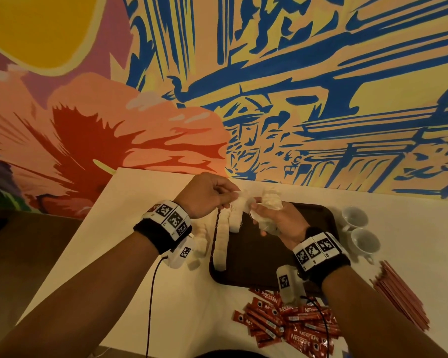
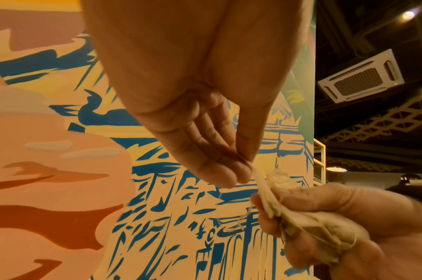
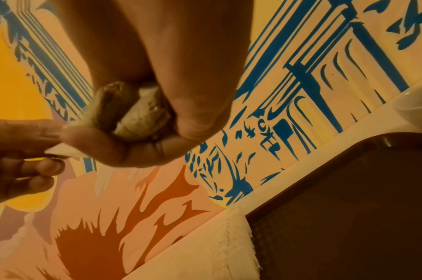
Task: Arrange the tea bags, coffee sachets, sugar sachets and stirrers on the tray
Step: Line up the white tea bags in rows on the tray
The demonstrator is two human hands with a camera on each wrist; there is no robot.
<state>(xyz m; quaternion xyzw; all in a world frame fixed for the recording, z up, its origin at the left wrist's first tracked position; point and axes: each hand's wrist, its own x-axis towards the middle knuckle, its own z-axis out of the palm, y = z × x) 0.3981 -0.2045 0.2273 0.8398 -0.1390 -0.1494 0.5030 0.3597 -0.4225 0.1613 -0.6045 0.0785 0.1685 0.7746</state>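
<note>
My left hand (image 1: 226, 196) pinches the edge of one white tea bag (image 1: 239, 196) between thumb and fingers (image 2: 231, 176). It is being drawn from a bunch of tea bags (image 1: 269, 200) that my right hand (image 1: 263, 215) grips above the far left of the dark brown tray (image 1: 269, 257). The bunch (image 3: 138, 113) sits crumpled in my right palm, with strings (image 2: 241, 219) hanging loose. A row of tea bags (image 1: 223, 241) lies along the tray's left edge. Red coffee sachets (image 1: 282, 321) are heaped on the table in front of the tray. Long reddish sticks (image 1: 398, 293) lie at the right.
Two white cups (image 1: 360, 228) stand on the white table right of the tray. A few white packets (image 1: 199, 244) lie left of the tray, partly under my left wrist. A painted wall (image 1: 243, 86) rises right behind the table's far edge.
</note>
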